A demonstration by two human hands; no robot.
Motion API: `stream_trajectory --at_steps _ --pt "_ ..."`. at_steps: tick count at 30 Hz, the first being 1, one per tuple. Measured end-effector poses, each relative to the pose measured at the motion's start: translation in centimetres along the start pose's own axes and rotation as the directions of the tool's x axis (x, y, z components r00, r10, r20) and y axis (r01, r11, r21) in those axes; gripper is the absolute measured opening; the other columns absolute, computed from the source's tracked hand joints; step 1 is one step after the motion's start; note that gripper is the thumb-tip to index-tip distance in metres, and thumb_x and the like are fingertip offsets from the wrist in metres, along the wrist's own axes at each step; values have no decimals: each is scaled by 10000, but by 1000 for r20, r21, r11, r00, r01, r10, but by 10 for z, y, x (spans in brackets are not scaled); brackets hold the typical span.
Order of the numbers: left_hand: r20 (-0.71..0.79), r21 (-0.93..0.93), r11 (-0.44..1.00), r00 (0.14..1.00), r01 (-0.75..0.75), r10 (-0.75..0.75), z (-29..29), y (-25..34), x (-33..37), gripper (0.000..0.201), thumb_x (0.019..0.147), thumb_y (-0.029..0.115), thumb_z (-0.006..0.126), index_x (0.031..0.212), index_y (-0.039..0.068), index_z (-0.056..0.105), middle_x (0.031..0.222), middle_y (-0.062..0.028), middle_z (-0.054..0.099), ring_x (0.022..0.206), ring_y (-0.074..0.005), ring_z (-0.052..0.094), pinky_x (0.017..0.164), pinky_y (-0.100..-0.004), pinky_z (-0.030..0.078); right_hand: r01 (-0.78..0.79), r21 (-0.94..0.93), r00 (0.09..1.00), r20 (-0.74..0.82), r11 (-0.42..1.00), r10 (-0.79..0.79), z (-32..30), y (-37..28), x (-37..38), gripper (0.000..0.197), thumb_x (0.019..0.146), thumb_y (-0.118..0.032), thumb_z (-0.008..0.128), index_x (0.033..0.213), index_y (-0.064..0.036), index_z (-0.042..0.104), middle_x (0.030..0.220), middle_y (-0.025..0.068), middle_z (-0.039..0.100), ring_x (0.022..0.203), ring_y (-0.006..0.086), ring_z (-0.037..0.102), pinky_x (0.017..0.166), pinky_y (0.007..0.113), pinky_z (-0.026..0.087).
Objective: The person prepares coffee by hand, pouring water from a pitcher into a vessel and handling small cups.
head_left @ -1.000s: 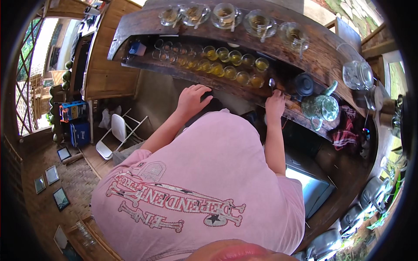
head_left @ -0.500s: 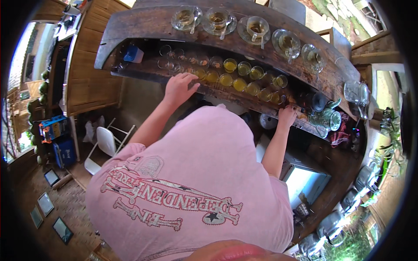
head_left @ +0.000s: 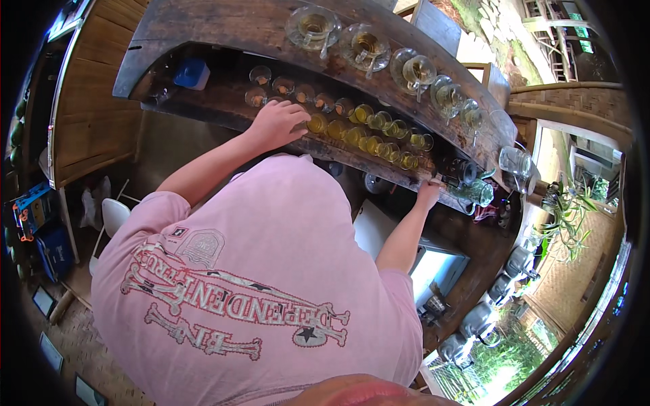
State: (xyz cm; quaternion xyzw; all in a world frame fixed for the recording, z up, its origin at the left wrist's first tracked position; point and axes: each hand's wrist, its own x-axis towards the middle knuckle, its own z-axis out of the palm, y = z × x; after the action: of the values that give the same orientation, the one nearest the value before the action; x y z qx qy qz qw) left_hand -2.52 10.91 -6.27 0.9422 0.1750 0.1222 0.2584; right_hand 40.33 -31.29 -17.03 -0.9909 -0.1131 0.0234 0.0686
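Note:
My left hand point(head_left: 279, 124) reaches over the front edge of a dark wooden shelf point(head_left: 203, 116), thumb and fingers apart. Its fingertips are beside the nearest glass of yellow liquid point(head_left: 316, 122); I cannot tell whether they touch it. Two rows of small glasses of yellow liquid point(head_left: 372, 144) stand to its right. Behind and left of the hand are several small glasses with orange-brown contents at the bottom point(head_left: 284, 86). At the shelf's right front edge rests my right hand point(head_left: 428, 193), its fingers too small to make out.
Above the shelf, a curved wooden counter point(head_left: 223, 27) bears clear cups on saucers with spoons point(head_left: 365, 46). A blue-and-white container point(head_left: 192, 73) sits at the shelf's left end. Glass jars point(head_left: 516, 162) stand at the right. A white chair point(head_left: 115, 218) is behind on the left.
The view has swung, shifting the counter and shelf leftward in the picture. My left hand stays by the nearest yellow glasses, and my right hand remains at the shelf edge.

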Motion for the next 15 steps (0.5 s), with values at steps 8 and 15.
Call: stream_trajectory --at_steps 8,15 --pt "80 -41 998 995 55 -52 0 -8 -4 353 929 355 808 1224 172 740 1258 0 722 1205 -245 670 991 -447 505 -121 809 954 255 575 -157 -81 -146 -147 198 1084 -116 679 1241 -12 739 930 65 759 754 104 671 682 248 553" --pt "21 -5 1000 1000 16 -16 5 -21 -17 412 903 394 823 1231 159 741 1277 -12 722 1181 -249 674 974 -447 512 531 602 669 133 596 -731 -62 -286 -173 158 1022 -115 681 1144 -41 749 969 151 797 802 300 759 734 402 597"
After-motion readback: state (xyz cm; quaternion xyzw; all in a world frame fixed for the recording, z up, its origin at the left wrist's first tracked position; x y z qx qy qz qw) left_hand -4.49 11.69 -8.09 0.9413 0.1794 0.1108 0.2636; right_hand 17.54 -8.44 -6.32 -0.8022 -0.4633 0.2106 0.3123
